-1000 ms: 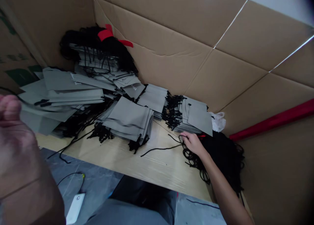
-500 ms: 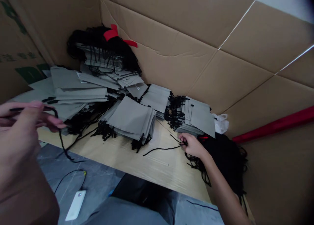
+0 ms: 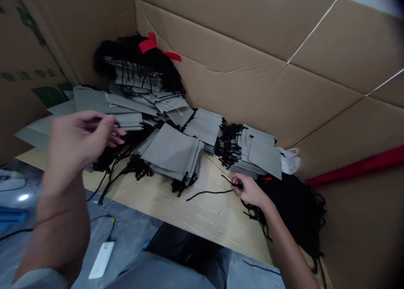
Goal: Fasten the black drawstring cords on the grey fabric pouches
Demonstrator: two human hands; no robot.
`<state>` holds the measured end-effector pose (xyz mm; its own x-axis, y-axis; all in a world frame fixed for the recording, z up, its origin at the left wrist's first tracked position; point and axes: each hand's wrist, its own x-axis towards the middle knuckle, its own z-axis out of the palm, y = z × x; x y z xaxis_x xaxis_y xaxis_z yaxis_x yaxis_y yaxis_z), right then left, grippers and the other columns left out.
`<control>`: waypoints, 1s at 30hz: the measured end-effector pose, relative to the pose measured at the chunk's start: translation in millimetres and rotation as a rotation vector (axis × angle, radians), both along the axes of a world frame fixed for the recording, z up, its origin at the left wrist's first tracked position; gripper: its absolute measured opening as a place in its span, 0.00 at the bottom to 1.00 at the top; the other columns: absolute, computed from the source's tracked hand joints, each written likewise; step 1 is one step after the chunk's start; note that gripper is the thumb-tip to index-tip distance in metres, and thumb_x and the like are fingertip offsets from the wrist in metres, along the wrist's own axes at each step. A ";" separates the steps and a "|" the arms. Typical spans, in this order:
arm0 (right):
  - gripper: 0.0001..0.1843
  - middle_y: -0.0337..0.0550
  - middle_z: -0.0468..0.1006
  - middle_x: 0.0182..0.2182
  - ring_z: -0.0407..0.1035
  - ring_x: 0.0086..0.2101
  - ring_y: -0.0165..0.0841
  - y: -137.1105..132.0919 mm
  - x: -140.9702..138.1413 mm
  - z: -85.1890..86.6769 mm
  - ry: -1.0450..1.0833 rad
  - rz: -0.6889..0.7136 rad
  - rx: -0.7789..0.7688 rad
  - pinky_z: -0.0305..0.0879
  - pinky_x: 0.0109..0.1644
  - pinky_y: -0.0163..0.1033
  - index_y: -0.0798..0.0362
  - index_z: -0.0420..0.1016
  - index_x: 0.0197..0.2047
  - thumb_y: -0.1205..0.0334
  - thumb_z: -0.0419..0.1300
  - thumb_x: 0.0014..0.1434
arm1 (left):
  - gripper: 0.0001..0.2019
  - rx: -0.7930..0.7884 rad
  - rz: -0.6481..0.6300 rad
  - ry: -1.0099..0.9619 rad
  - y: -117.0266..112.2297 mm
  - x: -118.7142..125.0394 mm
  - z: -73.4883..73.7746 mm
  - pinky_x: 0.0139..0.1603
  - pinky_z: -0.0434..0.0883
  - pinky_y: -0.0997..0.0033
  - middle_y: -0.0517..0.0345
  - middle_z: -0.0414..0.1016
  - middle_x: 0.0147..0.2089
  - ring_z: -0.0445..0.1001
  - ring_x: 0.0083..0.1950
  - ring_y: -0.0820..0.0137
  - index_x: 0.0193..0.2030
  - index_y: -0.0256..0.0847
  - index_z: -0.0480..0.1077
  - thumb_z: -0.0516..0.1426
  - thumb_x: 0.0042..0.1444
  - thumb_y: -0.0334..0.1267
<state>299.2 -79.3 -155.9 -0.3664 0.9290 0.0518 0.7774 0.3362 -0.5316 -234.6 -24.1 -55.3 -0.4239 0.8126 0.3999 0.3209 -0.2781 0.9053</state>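
Black cord (image 3: 208, 192), pinched by right hand (image 3: 251, 190); left hand (image 3: 80, 135) now open, cord-free

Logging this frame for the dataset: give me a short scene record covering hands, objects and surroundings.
left hand: raised, open, above the grey bags, nothing visibly held
right hand: pinching a black cord
near right hand: cord tangle, white plastic bag
surface: wooden table
surroundings: cardboard walls, red strip

Left hand (image 3: 80, 133) raised and open, right hand (image 3: 251, 190) pinched low
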 end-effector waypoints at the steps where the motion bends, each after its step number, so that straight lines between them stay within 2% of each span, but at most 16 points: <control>1: 0.15 0.47 0.81 0.41 0.75 0.41 0.40 -0.3 -0.8 0.1 0.002 0.001 0.000 0.72 0.49 0.44 0.53 0.77 0.52 0.67 0.64 0.61 | 0.24 -0.073 -0.070 0.030 12.1 5.2 1.9 0.20 0.77 0.76 0.56 0.84 0.28 0.80 0.22 0.73 0.41 0.23 0.77 0.65 0.67 0.51; 3: 0.16 0.47 0.81 0.42 0.75 0.42 0.40 -1.6 -2.6 0.4 0.007 0.003 -0.003 0.72 0.49 0.44 0.53 0.77 0.53 0.67 0.64 0.61 | 0.18 -0.280 -0.207 0.035 41.2 11.7 2.5 0.19 0.76 0.78 0.56 0.84 0.26 0.81 0.21 0.72 0.42 0.21 0.76 0.67 0.66 0.42; 6: 0.15 0.48 0.81 0.42 0.76 0.43 0.40 -4.3 -4.1 1.1 0.011 0.006 -0.005 0.72 0.50 0.45 0.54 0.77 0.53 0.66 0.63 0.62 | 0.11 -0.389 -0.285 0.061 82.9 16.5 -0.5 0.20 0.76 0.78 0.58 0.82 0.23 0.80 0.19 0.70 0.41 0.19 0.75 0.64 0.68 0.32; 9: 0.16 0.49 0.81 0.43 0.76 0.43 0.41 -5.6 -3.4 1.7 0.011 0.006 -0.013 0.73 0.50 0.46 0.54 0.77 0.54 0.66 0.63 0.63 | 0.11 -0.458 -0.396 0.106 108.0 23.2 -4.5 0.27 0.80 0.75 0.56 0.84 0.27 0.84 0.25 0.70 0.43 0.19 0.74 0.62 0.70 0.32; 12: 0.16 0.49 0.81 0.43 0.76 0.43 0.41 -5.2 -2.6 2.5 0.005 0.005 -0.025 0.73 0.51 0.46 0.54 0.77 0.54 0.66 0.64 0.62 | 0.11 -0.470 -0.427 0.186 117.7 32.0 -9.7 0.35 0.81 0.73 0.54 0.86 0.32 0.85 0.30 0.72 0.46 0.22 0.75 0.61 0.72 0.34; 15: 0.15 0.49 0.81 0.44 0.76 0.43 0.40 -4.8 -3.7 4.1 -0.004 0.000 -0.022 0.73 0.51 0.46 0.54 0.77 0.54 0.65 0.64 0.63 | 0.12 -0.428 -0.341 0.328 119.9 36.1 -13.9 0.41 0.78 0.68 0.50 0.86 0.36 0.80 0.32 0.72 0.48 0.26 0.77 0.58 0.74 0.36; 18: 0.15 0.49 0.82 0.43 0.76 0.44 0.40 -5.3 -5.8 6.2 -0.001 -0.001 -0.018 0.73 0.51 0.45 0.54 0.77 0.53 0.65 0.63 0.63 | 0.11 -0.370 -0.224 0.525 118.9 34.1 -13.1 0.53 0.72 0.61 0.48 0.85 0.37 0.76 0.39 0.67 0.47 0.28 0.80 0.61 0.70 0.37; 20: 0.14 0.49 0.82 0.43 0.76 0.43 0.40 -5.7 -6.9 7.0 0.000 -0.002 -0.018 0.73 0.51 0.45 0.53 0.78 0.53 0.66 0.63 0.63 | 0.12 -0.340 -0.190 0.642 117.8 32.8 -10.2 0.56 0.68 0.60 0.49 0.84 0.38 0.73 0.42 0.65 0.48 0.29 0.81 0.63 0.66 0.37; 23: 0.14 0.48 0.81 0.43 0.76 0.43 0.40 -5.9 -7.2 6.1 0.001 -0.010 -0.015 0.73 0.51 0.44 0.53 0.78 0.53 0.66 0.63 0.64 | 0.15 -0.332 -0.295 0.755 114.5 34.3 -6.6 0.51 0.68 0.65 0.52 0.85 0.38 0.72 0.39 0.67 0.49 0.30 0.83 0.64 0.64 0.41; 26: 0.14 0.48 0.81 0.43 0.76 0.43 0.40 -5.5 -6.2 3.7 0.002 -0.010 -0.017 0.73 0.51 0.45 0.52 0.77 0.53 0.65 0.63 0.64 | 0.23 -0.314 -0.438 0.779 102.8 34.3 -7.8 0.47 0.71 0.70 0.55 0.87 0.43 0.77 0.40 0.69 0.59 0.32 0.80 0.65 0.64 0.46; 27: 0.14 0.48 0.81 0.43 0.76 0.43 0.40 -5.3 -5.6 2.9 0.000 -0.005 -0.021 0.74 0.51 0.45 0.52 0.77 0.53 0.65 0.63 0.65 | 0.25 -0.299 -0.443 0.768 95.8 31.9 -9.7 0.48 0.72 0.70 0.55 0.88 0.45 0.79 0.42 0.68 0.63 0.33 0.78 0.63 0.66 0.48; 29: 0.14 0.47 0.81 0.43 0.76 0.43 0.40 -5.0 -4.6 1.9 -0.005 0.001 -0.027 0.73 0.51 0.45 0.52 0.77 0.53 0.64 0.64 0.65 | 0.26 -0.273 -0.382 0.739 77.5 22.4 -15.9 0.49 0.73 0.69 0.51 0.87 0.49 0.80 0.43 0.67 0.65 0.32 0.75 0.56 0.70 0.49; 30: 0.14 0.47 0.80 0.43 0.76 0.43 0.40 -4.9 -4.2 1.8 -0.007 0.004 -0.030 0.73 0.51 0.45 0.52 0.77 0.53 0.63 0.64 0.65 | 0.26 -0.283 -0.341 0.728 67.2 15.7 -20.3 0.46 0.72 0.69 0.51 0.87 0.46 0.80 0.41 0.67 0.64 0.32 0.75 0.53 0.72 0.50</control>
<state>295.0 -84.2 -154.1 -0.3700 0.9288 0.0215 0.7798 0.3230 -0.5362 -218.9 43.1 -75.6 0.1464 0.9597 0.2399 0.7896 -0.2594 0.5560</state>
